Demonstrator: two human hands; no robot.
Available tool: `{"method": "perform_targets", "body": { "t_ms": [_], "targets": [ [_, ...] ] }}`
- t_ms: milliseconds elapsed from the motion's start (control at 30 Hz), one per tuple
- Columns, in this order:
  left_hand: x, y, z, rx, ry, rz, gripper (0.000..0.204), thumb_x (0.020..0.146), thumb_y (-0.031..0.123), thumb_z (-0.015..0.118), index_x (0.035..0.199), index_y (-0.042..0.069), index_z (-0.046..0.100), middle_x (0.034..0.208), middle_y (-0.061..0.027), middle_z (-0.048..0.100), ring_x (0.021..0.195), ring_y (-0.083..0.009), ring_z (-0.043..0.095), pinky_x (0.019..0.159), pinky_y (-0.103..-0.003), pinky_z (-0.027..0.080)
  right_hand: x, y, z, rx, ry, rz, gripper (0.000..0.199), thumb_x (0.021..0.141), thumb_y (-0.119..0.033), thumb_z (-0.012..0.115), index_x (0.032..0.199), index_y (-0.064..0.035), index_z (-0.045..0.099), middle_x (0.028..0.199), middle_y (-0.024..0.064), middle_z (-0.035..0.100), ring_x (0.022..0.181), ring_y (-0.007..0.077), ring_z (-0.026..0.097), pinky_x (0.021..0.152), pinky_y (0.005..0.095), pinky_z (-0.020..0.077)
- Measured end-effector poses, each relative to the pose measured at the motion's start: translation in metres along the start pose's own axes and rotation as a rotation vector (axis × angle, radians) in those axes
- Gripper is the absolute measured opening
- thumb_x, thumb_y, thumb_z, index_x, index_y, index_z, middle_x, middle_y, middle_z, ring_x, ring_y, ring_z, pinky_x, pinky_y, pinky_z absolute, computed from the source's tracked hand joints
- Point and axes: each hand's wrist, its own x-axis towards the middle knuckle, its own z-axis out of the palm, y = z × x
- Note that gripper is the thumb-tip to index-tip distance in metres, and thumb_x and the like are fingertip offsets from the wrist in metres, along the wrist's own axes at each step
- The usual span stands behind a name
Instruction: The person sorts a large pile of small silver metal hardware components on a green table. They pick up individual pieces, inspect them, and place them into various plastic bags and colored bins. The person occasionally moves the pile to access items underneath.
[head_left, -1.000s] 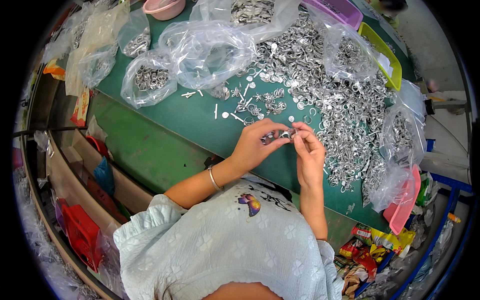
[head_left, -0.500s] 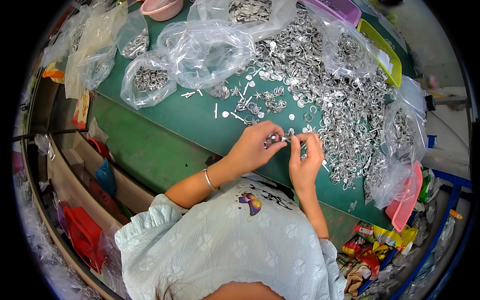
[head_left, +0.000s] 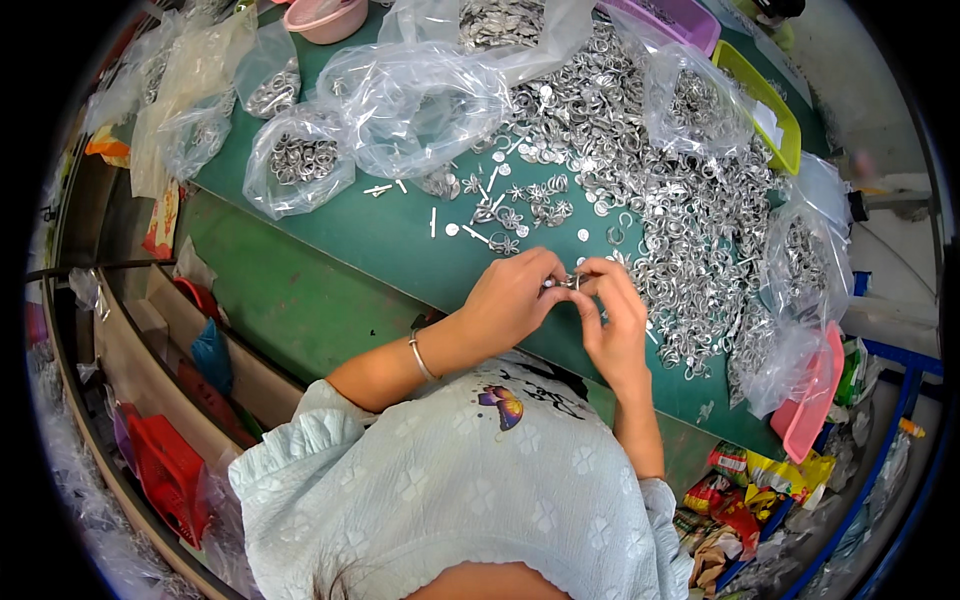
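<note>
Small silver metal part point(head_left: 568, 283) pinched between fingertips of left hand point(head_left: 512, 300) and right hand point(head_left: 612, 322), above green table point(head_left: 380, 240).

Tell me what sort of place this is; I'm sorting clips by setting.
Probably a small assembly workshop: a green bench heaped with metal parts, more in plastic bags, and both hands fitting one piece.

Position: head-worn, above the hands point(head_left: 570, 300).
Facing: steeply down onto the table point(head_left: 330, 240).
Range: close, wide fisheye.
</note>
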Motion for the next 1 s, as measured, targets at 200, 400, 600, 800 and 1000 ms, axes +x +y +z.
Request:
{"method": "perform_targets", "body": {
  "t_ms": [200,400,600,800,1000],
  "targets": [
    [0.000,-0.016,0.007,0.132,0.000,-0.009,0.016,0.072,0.008,0.068,0.081,0.002,0.056,0.076,-0.0103,0.057,0.059,-0.0246,0.057,0.052,-0.033,0.045,0.015,0.022,-0.003,-0.060,-0.101,0.118,0.009,0.076,-0.003,0.062,0.079,0.0027,0.055,0.088,0.0142,0.059,0.069,0.0292,0.056,0.063,0.0349,0.0449],
    [0.001,-0.031,0.017,0.257,0.045,-0.082,0.018,0.072,0.011,0.068,0.083,0.004,0.056,0.075,-0.0098,0.057,0.060,-0.0266,0.057,0.053,-0.035,0.046,0.082,0.065,0.037,-0.387,0.099,0.079,0.016,0.078,-0.014,0.062,0.085,-0.0002,0.059,0.082,0.0117,0.058,0.071,0.0302,0.056,0.063,0.0384,0.0457],
    [-0.013,-0.037,-0.012,0.180,0.255,-0.196,0.028,0.071,0.015,0.070,0.094,0.007,0.058,0.067,-0.0094,0.056,0.056,-0.0260,0.055,0.053,-0.034,0.045,0.081,0.079,0.035,-0.150,0.126,0.041,0.012,0.083,-0.010,0.058,0.079,0.0007,0.058,0.082,0.0106,0.060,0.071,0.0190,0.059,0.061,0.0272,0.0451],
    [0.001,-0.054,-0.039,0.403,0.339,-0.232,0.021,0.073,0.013,0.069,0.090,0.005,0.060,0.066,-0.0097,0.058,0.056,-0.0245,0.057,0.051,-0.033,0.045,0.067,0.055,0.022,1.205,-0.265,0.612,0.015,0.090,-0.016,0.051,0.095,-0.0027,0.053,0.080,0.0126,0.062,0.072,0.0181,0.061,0.057,0.0238,0.0486],
    [0.003,-0.036,-0.046,0.211,0.350,-0.098,0.013,0.074,0.007,0.065,0.085,0.003,0.060,0.069,-0.0099,0.058,0.058,-0.0242,0.057,0.051,-0.031,0.045,0.055,0.032,0.043,1.207,-0.351,0.660,0.029,0.093,-0.023,0.044,0.112,-0.0017,0.048,0.098,0.0069,0.053,0.073,0.0127,0.053,0.050,0.0212,0.0405]
  ]
}}
